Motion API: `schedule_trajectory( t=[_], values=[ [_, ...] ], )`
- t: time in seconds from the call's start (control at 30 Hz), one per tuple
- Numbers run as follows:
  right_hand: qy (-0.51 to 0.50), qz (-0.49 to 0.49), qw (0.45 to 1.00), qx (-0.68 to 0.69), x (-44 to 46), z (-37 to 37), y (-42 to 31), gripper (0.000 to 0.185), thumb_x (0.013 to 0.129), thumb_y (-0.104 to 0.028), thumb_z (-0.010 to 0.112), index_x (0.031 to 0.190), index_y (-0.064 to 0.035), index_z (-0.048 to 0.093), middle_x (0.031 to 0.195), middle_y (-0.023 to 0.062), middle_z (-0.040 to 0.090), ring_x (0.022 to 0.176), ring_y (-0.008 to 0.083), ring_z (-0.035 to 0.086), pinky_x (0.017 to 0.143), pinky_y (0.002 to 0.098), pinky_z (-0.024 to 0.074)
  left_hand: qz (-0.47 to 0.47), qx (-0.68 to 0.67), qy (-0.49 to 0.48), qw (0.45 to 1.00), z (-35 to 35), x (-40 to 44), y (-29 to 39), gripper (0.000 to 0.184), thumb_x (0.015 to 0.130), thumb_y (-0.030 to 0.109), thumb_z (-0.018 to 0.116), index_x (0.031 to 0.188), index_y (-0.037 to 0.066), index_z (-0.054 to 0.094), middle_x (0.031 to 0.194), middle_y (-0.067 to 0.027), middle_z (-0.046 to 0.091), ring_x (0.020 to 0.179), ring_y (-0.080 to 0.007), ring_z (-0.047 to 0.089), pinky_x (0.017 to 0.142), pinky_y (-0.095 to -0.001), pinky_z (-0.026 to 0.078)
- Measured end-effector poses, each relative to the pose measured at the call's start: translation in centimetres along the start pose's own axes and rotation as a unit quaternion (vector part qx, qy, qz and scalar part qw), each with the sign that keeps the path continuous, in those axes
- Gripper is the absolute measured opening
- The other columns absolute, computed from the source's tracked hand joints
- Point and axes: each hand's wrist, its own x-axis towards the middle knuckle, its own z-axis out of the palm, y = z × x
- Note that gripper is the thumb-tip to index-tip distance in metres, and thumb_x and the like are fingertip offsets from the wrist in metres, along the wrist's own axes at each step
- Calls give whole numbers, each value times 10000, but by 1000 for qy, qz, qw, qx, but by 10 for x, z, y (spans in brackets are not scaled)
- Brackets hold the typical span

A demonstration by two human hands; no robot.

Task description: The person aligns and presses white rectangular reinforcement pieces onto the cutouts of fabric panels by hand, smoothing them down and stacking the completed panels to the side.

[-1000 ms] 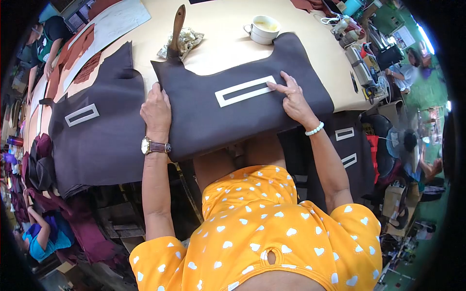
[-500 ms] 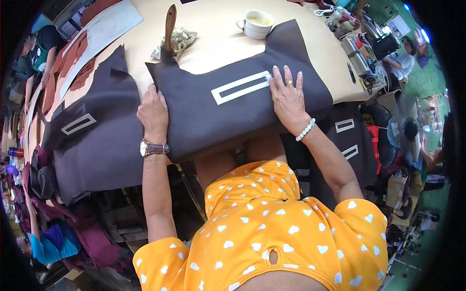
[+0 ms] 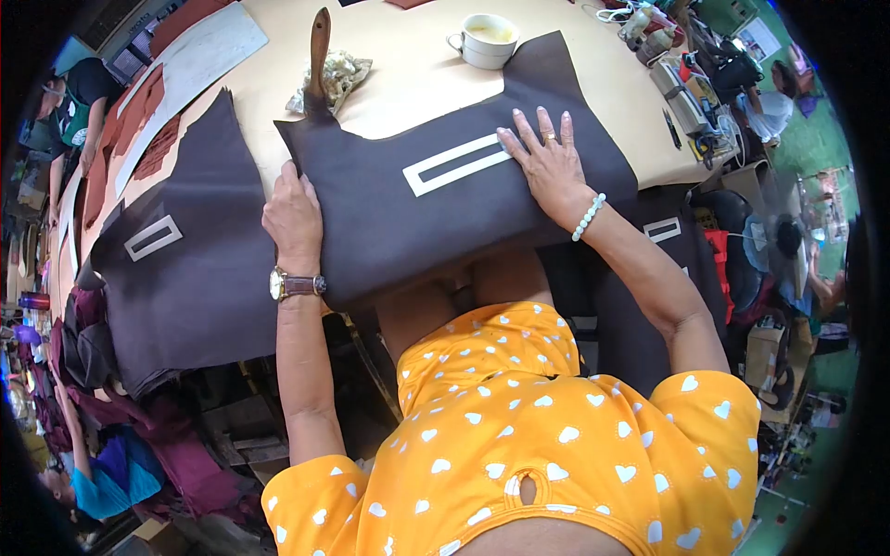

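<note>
A dark brown leather-like panel (image 3: 389, 241) lies in front of me, its near edge over the table's edge. A white rectangular frame-shaped strip (image 3: 436, 178) sits flat on it. My left hand (image 3: 293, 218) is closed on the panel's left edge, fingers curled and thumb side along it. My right hand (image 3: 549, 167) rests flat on the panel, fingers spread, covering the right end of the white frame. Beyond the panel's far left edge, a wooden-handled brush (image 3: 319, 65) stands by a crumpled, crusted lump (image 3: 345, 79); its lower end is at the panel's edge.
A white cup (image 3: 489, 44) with pale contents stands on the cream table (image 3: 408, 83). To the left lies another dark panel (image 3: 199, 250) with a white frame (image 3: 154, 238). Reddish-brown pieces (image 3: 139, 120) lie farther left. Co-workers (image 3: 88, 102) are at both sides.
My right hand has slid slightly left and away from me, so its fingers now cover the frame's right end. My left hand keeps its place on the edge.
</note>
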Motion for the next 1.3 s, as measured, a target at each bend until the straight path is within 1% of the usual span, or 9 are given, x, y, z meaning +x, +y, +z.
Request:
schedule_trajectory(
  t=[0.3,0.57,0.67,0.83,1.0,1.1,1.2,1.23,1.3],
  values=[
    [57,-40,996,52,-1,-17,-34,548,873,-177,432,1399,-181,274,1432,110,263,1323,352,224,1052,583,115,-6,7,-14,1000,-1,0,1,185,831,154,575,959,48,492,814,-130,619,659,-324,622,574,-399,509],
    [64,-78,991,84,7,-40,-72,548,879,-219,433,1399,-153,274,1435,108,244,1328,352,202,1052,594,96,2,-12,-8,1000,-3,1,1,169,834,153,570,938,48,486,833,-136,618,699,-330,622,597,-404,504],
    [93,-89,988,91,5,-46,-82,542,859,-151,441,1382,-159,301,1423,95,268,1314,341,234,1051,579,143,-1,-9,-8,1000,-3,1,1,167,834,155,566,938,54,483,830,-133,618,687,-328,622,592,-402,508],
    [83,-116,984,111,5,-49,-79,553,868,-178,437,1395,-214,275,1431,91,257,1314,349,226,1043,601,131,-30,-5,-19,999,-5,2,5,175,839,181,553,957,59,508,809,-145,626,692,-351,618,595,-434,494],
    [94,-166,970,149,5,-40,-72,541,886,-219,406,1402,-270,253,1449,99,233,1326,364,204,1031,622,125,-10,3,-5,1000,0,0,2,181,849,193,540,976,69,508,803,-139,627,679,-345,621,585,-430,504],
    [125,-218,936,246,5,-32,-62,533,851,-101,424,1358,-253,368,1458,115,215,1327,380,195,1032,616,136,14,35,-6,999,5,1,-1,175,848,180,536,982,76,494,806,-119,614,639,-336,622,554,-402,518],
    [25,-271,816,510,14,-23,-34,555,770,33,422,1264,-205,508,1459,132,209,1327,404,180,1034,611,132,17,47,-21,999,9,2,-4,187,849,185,534,992,75,484,824,-112,616,635,-343,626,553,-399,526],
    [118,-247,786,555,19,-10,-30,553,696,90,422,1151,-168,603,1409,176,298,1289,408,264,1047,539,209,14,49,-28,998,7,4,-5,195,851,191,534,997,73,482,832,-113,620,642,-349,627,560,-404,528],
    [208,-135,764,596,20,7,-1,540,697,65,442,1171,-153,580,1359,196,362,1251,395,330,1037,480,270,-46,37,-97,994,-1,9,-4,275,844,228,550,1060,78,471,885,-132,631,689,-364,632,612,-431,528]
  ],
)
